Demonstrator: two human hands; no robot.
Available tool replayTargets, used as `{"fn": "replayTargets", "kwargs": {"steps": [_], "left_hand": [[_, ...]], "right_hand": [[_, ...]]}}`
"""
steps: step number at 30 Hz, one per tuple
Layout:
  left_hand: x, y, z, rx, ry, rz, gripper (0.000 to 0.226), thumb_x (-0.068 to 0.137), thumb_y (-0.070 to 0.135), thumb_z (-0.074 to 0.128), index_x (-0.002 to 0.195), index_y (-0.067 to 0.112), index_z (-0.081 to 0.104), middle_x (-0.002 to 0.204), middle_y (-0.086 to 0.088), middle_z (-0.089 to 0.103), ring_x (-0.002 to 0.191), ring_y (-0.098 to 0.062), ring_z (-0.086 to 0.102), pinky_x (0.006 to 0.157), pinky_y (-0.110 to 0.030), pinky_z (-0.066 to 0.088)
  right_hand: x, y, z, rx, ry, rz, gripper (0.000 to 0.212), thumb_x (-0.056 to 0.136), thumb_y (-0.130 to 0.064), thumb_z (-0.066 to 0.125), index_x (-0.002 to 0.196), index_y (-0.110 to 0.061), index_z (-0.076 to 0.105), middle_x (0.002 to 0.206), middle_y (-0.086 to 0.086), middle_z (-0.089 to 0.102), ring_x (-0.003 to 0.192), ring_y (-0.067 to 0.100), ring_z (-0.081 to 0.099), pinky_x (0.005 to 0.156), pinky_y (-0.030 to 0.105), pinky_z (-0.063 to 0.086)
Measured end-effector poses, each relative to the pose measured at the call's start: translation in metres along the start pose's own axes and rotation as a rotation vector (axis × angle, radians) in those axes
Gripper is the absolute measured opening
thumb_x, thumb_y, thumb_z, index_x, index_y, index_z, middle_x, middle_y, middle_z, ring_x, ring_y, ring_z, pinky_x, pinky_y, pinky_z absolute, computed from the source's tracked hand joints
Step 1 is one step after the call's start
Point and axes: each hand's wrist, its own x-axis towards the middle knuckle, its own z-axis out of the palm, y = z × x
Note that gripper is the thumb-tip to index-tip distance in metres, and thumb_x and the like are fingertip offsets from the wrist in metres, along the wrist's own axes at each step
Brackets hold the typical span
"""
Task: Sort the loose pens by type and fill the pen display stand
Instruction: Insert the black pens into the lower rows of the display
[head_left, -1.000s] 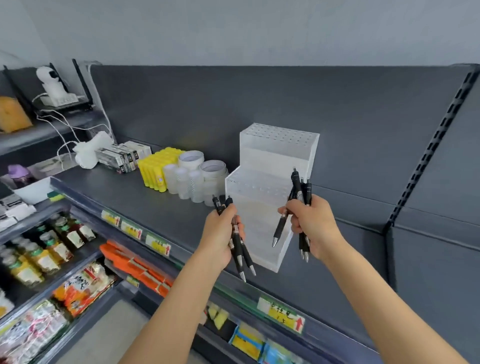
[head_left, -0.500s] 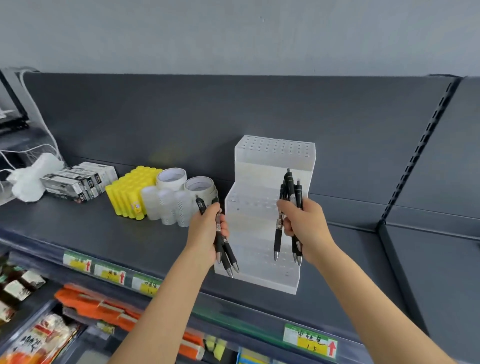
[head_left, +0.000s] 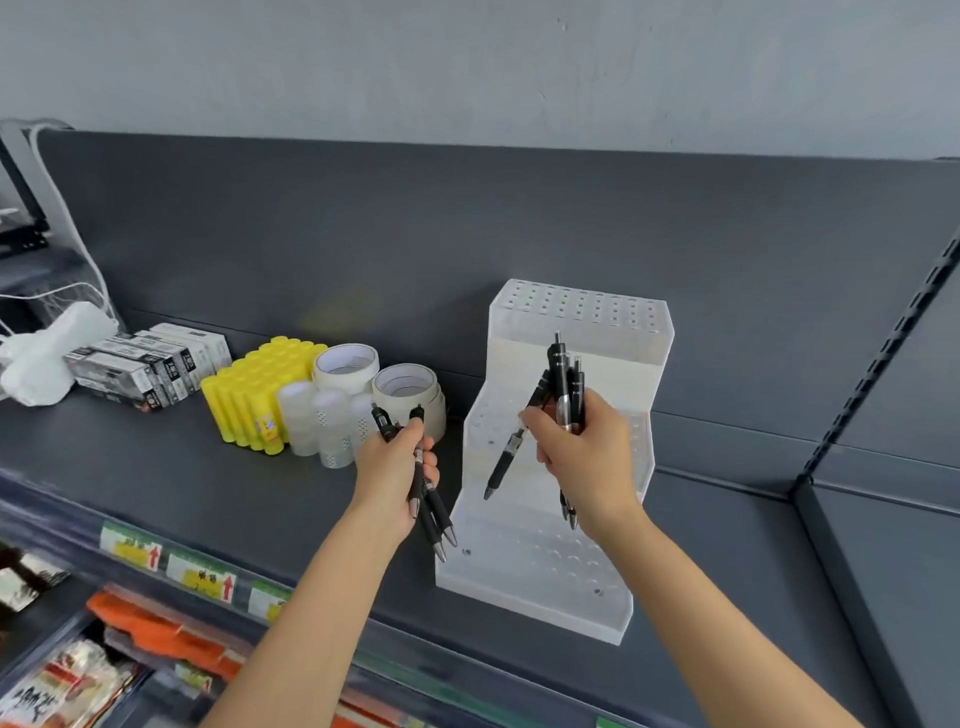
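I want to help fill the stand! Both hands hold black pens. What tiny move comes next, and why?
Probably the right hand should lower its slanting pen, tip down, into a hole of the white stand. That pen juts apart from the bunch, just in front of the stand's empty-looking holes.

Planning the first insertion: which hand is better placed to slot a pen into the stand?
Right, probably. The right hand holds its pens in front of the stand, one pen splayed tip-down toward the holes. The left hand grips its pens off the stand's left edge.
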Motion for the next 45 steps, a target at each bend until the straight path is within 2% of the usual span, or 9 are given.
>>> {"fn": "replayTargets", "kwargs": {"steps": [6,11,17,25,29,32,36,40,45], "left_hand": [[0.009,-0.003,-0.010,0.016,-0.064,-0.067,0.019,0.096,0.018,0.055,0.081,0.009,0.053,0.069,-0.002,0.052,0.047,-0.007,0.043,0.036,-0.016,0.036],[0.019,-0.004,-0.017,0.003,-0.102,-0.153,0.016,0.095,0.009,0.049,0.079,0.007,0.049,0.067,-0.004,0.049,0.041,-0.006,0.041,0.034,-0.016,0.033],[0.023,-0.007,-0.026,0.044,-0.172,-0.198,0.015,0.092,0.005,0.047,0.077,0.007,0.048,0.064,-0.004,0.051,0.042,-0.007,0.042,0.034,-0.016,0.033],[0.020,-0.009,-0.043,0.088,-0.269,-0.168,0.011,0.093,0.013,0.059,0.088,0.004,0.059,0.075,-0.007,0.065,0.051,-0.009,0.049,0.038,-0.017,0.037],[0.017,-0.007,-0.048,0.089,-0.292,-0.158,0.014,0.094,0.018,0.059,0.093,0.005,0.059,0.072,-0.005,0.067,0.051,-0.009,0.049,0.038,-0.017,0.038],[0.015,-0.004,-0.051,0.075,-0.318,-0.146,0.016,0.095,0.021,0.057,0.093,0.005,0.058,0.071,-0.004,0.067,0.051,-0.008,0.049,0.039,-0.017,0.038],[0.009,0.001,-0.051,0.075,-0.390,-0.083,0.019,0.096,0.021,0.054,0.089,0.003,0.055,0.068,-0.003,0.065,0.050,-0.008,0.047,0.040,-0.017,0.036],[-0.002,0.008,-0.042,0.101,-0.550,-0.042,0.023,0.091,0.024,0.055,0.088,0.002,0.054,0.070,-0.005,0.064,0.053,-0.009,0.048,0.042,-0.018,0.037],[-0.012,0.012,-0.027,0.237,-0.704,-0.018,0.024,0.096,0.024,0.052,0.091,0.001,0.055,0.072,-0.006,0.064,0.052,-0.011,0.046,0.045,-0.019,0.038]], "right_hand": [[-0.008,0.015,0.022,-0.177,0.048,-0.066,0.020,0.083,-0.017,0.067,0.077,-0.003,0.054,0.053,0.002,0.052,0.045,0.010,0.045,0.046,0.019,0.037],[-0.013,0.027,0.038,-0.255,0.075,-0.013,0.022,0.083,-0.020,0.068,0.076,-0.004,0.054,0.056,0.002,0.053,0.054,0.024,0.053,0.047,0.023,0.038],[-0.016,0.033,0.049,-0.333,0.113,0.023,0.024,0.082,-0.021,0.068,0.072,-0.007,0.051,0.059,0.007,0.056,0.056,0.027,0.053,0.047,0.025,0.037],[-0.024,0.044,0.066,-0.453,0.087,0.067,0.032,0.083,-0.020,0.067,0.064,-0.017,0.042,0.055,-0.003,0.047,0.050,0.016,0.038,0.047,0.025,0.031],[-0.024,0.041,0.067,-0.477,0.080,0.072,0.028,0.083,-0.023,0.070,0.070,-0.011,0.048,0.057,-0.003,0.047,0.049,0.014,0.036,0.046,0.021,0.029],[-0.029,0.037,0.065,-0.400,0.111,0.054,0.027,0.081,-0.025,0.074,0.080,-0.005,0.055,0.063,0.001,0.058,0.051,0.014,0.042,0.046,0.019,0.033],[-0.028,0.021,0.057,-0.229,0.293,0.022,0.016,0.084,-0.021,0.069,0.081,-0.010,0.058,0.063,0.008,0.057,0.054,0.019,0.048,0.052,0.029,0.039],[-0.019,-0.003,0.052,-0.014,0.154,0.091,0.010,0.083,-0.014,0.069,0.086,-0.010,0.061,0.054,-0.004,0.046,0.044,0.012,0.041,0.044,0.024,0.036],[-0.014,-0.015,0.045,0.179,-0.024,0.172,0.014,0.082,-0.010,0.070,0.091,-0.003,0.061,0.064,0.021,0.048,0.046,0.015,0.039,0.043,0.025,0.030]]}}
